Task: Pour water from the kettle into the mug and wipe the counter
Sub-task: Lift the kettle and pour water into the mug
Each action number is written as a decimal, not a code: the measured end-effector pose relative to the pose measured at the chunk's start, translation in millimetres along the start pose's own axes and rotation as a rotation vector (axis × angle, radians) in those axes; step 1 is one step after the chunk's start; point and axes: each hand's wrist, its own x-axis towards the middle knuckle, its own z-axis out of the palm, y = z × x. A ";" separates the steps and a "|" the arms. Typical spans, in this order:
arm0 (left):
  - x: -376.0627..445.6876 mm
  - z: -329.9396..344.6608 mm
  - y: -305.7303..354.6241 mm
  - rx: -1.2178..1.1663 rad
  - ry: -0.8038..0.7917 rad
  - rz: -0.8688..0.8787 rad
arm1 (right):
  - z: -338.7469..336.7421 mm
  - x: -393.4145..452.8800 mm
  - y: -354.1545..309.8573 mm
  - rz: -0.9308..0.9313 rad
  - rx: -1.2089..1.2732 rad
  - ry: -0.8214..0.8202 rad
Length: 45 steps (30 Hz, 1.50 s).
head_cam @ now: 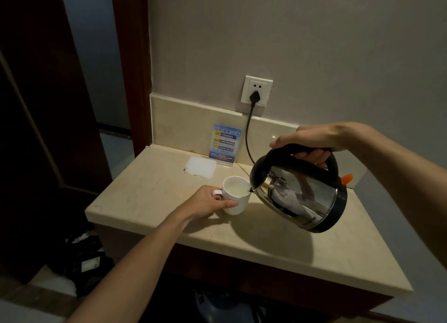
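A steel kettle (300, 196) with a black handle hangs tilted above the beige counter (150, 192), its spout over the rim of a white mug (235, 198). My right hand (312, 141) grips the kettle's handle from above. My left hand (208, 201) holds the mug by its handle and side as it stands on the counter. The mug holds some pale liquid. A white folded cloth (200, 167) lies flat near the back wall, apart from both hands.
A blue printed sign (225, 143) stands against the backsplash. A black cord (248, 138) runs down from the wall socket (257, 90) behind the kettle. A dark wooden door frame (130, 68) stands to the left. Bags lie on the floor (79, 255) below the counter's left edge.
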 end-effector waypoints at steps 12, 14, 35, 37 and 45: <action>2.2 -0.6 -3.7 -0.015 -0.015 -0.012 | -4.2 3.3 -20.3 0.062 -0.049 -0.053; 2.8 -1.0 -2.9 0.002 -0.011 -0.013 | -4.8 4.3 -21.9 0.066 -0.056 -0.058; 1.6 -1.0 -3.2 -0.023 -0.012 -0.031 | -9.9 11.7 -32.3 0.109 -0.085 -0.093; 2.2 -1.3 -3.1 -0.021 -0.019 -0.033 | -9.7 11.7 -33.1 0.111 -0.086 -0.094; 2.3 -0.7 -4.6 -0.024 -0.005 -0.036 | -10.6 15.0 -37.3 0.134 -0.082 -0.057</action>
